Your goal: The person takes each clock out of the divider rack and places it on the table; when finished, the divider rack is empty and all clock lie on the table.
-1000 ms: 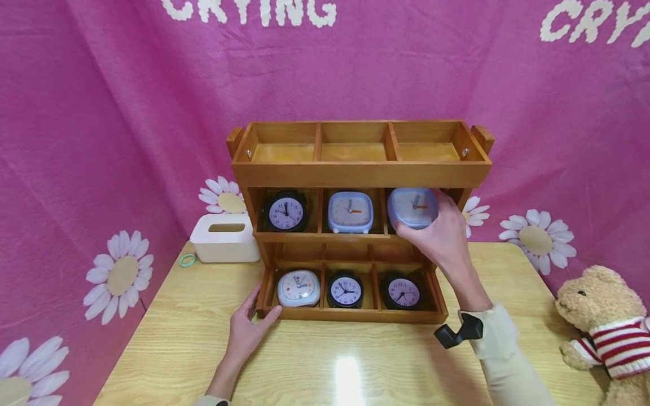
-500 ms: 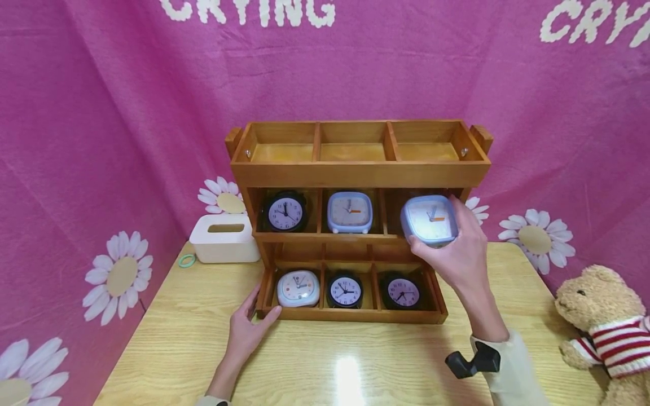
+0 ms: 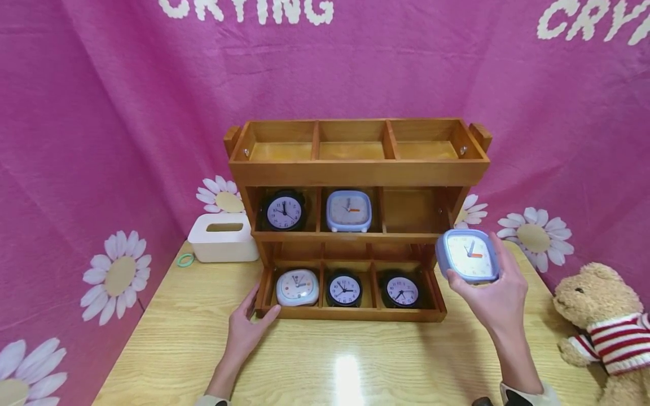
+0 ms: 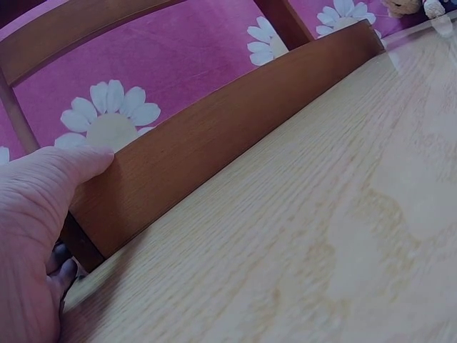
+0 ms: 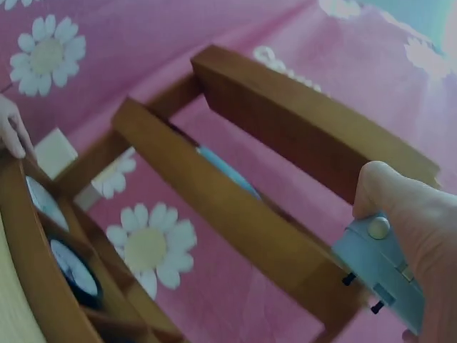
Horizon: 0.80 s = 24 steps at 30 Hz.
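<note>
My right hand [image 3: 500, 296] grips a blue square alarm clock [image 3: 468, 256] by its edges, thumb at the lower left. It is beside the right end of a three-tier wooden rack [image 3: 358, 173], with the dial facing up toward the head camera. The right wrist view shows the clock's back [image 5: 385, 268], with a round knob and two small dark pegs. My left hand [image 3: 246, 330] holds the rack's lower left corner; in the left wrist view its thumb lies over the front board [image 4: 214, 139] and the fingers are round the side, partly hidden.
In the middle tier sit a black clock [image 3: 284, 211] and another blue clock [image 3: 348, 211]. The bottom tier holds a white clock [image 3: 297, 286] and two black clocks. A white tissue box [image 3: 223, 248] and green ring [image 3: 185, 260] are at left, a teddy bear [image 3: 604, 316] at right.
My right hand has drawn the blue alarm clock out of the middle tier's right compartment and carried it right and toward me. The left hand has stayed at the rack's corner.
</note>
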Each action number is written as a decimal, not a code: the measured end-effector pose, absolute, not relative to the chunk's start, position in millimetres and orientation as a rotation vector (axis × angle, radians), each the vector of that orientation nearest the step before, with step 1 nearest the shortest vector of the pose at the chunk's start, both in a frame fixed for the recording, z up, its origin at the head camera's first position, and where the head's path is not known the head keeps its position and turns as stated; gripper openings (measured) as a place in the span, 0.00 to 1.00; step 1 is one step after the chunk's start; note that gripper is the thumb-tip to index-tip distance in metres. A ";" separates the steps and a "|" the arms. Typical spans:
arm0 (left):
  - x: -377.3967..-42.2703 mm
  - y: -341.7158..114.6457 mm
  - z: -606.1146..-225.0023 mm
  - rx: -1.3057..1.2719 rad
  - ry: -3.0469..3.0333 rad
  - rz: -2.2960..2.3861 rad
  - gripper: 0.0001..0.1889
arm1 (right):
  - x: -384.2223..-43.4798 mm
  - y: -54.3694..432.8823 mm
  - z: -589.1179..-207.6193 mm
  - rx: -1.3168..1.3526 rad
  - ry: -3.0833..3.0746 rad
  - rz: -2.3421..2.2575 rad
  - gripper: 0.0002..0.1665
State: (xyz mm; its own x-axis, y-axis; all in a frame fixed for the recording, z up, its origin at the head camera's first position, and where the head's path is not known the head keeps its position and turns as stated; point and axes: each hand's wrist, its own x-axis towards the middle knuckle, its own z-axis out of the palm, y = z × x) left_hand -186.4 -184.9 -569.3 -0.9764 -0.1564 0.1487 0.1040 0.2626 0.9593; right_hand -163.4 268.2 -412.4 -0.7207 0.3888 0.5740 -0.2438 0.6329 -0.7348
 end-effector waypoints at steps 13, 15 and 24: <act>-186.0 -185.1 -569.7 0.039 -2.336 -1.778 0.44 | -172.7 330.6 -459.7 -0.327 -2.144 1.003 0.58; -186.1 -185.0 -569.7 0.039 -2.334 -1.780 0.44 | -181.5 340.2 -471.4 -0.355 -2.165 1.034 0.59; -186.4 -185.1 -569.9 0.009 -2.329 -1.766 0.43 | -223.0 377.3 -532.8 -0.443 -2.289 1.239 0.60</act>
State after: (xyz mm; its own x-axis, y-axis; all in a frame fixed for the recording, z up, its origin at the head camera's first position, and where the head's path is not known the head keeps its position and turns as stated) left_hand -186.4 -185.1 -569.9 -0.9761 -0.1363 0.1691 0.1261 0.2784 0.9521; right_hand -223.0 377.3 -532.8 -0.8243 0.4986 0.2682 0.0480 0.5336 -0.8444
